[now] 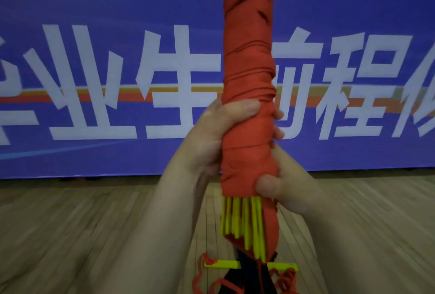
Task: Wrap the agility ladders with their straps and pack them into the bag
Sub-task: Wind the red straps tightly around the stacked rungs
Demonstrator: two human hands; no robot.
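Standing upright in front of the person, the wrapped agility ladder (247, 58) was a long bundle of yellow rungs (242, 223) bound in strap coils (249, 77) of red webbing. The left grip (211, 133) was closed round its middle, thumb in front and fingers curled behind. The right grip (289, 187) clasped the lower wrapping just above the bare rung ends.

It looked light and stiff along its length but soft on the outside, so the coils could slide. Holding over the wraps near the loose end seemed wisest.

Counted: one bundle, both grips on it, and several rung ends too blurred to number. On the wooden floor (94, 235) below lay one loose rung (223, 264) with a tangled strap (200, 272), beside a dark shape (247, 277), possibly the bag.
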